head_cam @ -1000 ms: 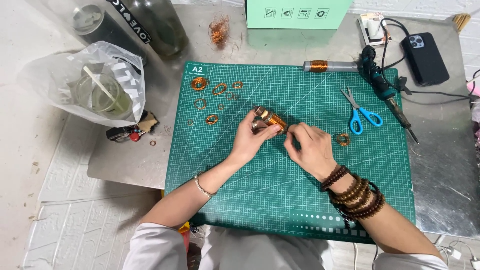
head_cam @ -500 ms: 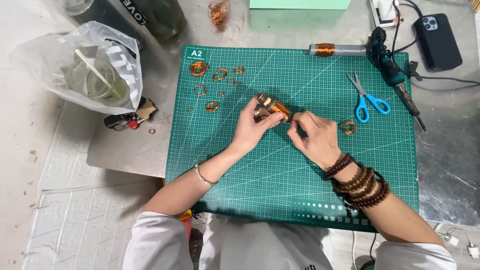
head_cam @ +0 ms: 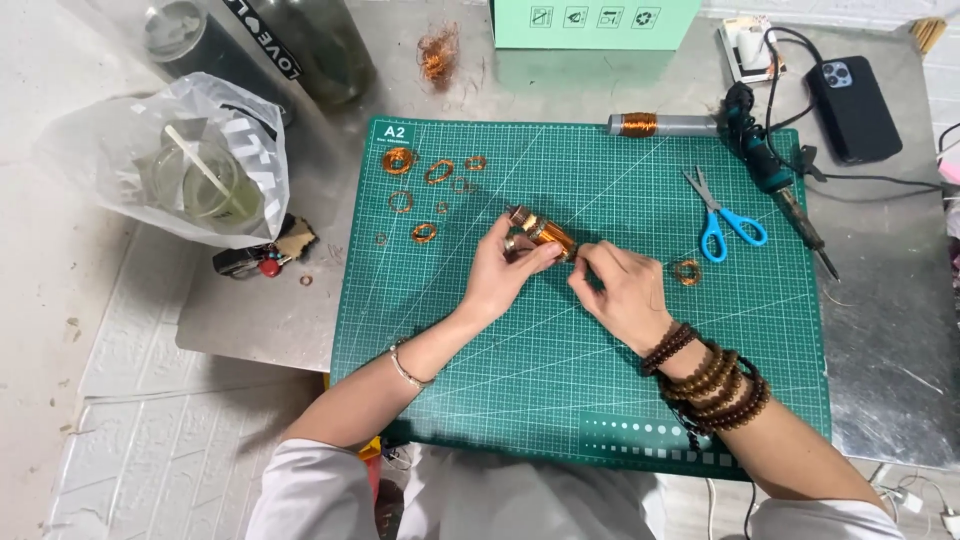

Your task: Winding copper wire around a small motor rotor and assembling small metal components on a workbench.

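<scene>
Seen from above, at the middle of a green cutting mat point(head_cam: 560, 400) on a metal table point(head_cam: 890, 380): left hand point(head_cam: 505, 272) closed around a small copper-wound coil point(head_cam: 545, 233), held tilted just over the mat's centre. Right hand point(head_cam: 620, 290) pinched at the coil's lower right end, fingertips point(head_cam: 580, 262) touching it; whether a wire runs between them too fine to tell. Thin bangle point(head_cam: 405, 368) on the left wrist, stacked wooden bead bracelets point(head_cam: 715, 385) on the right.

Toward the mat's far left corner, a scatter of small copper wire rings point(head_cam: 430, 180); one more copper ring point(head_cam: 687, 271) just right of the right hand. Blue-handled scissors point(head_cam: 725, 215) lying open nearer the mat's far right corner, with a soldering iron point(head_cam: 780, 185) angled beside them across the mat's right edge. Along the mat's far edge, a grey rod wound with copper wire point(head_cam: 660, 124).

Off the mat, near the table's far left corner, a clear plastic bag point(head_cam: 180, 160) holding a cup, and a dark bottle point(head_cam: 255, 50) behind it. A tangle of copper wire point(head_cam: 437, 52) at the far edge beside a pale green box point(head_cam: 595, 22). Black phone point(head_cam: 853, 105) face down near the far right corner.
</scene>
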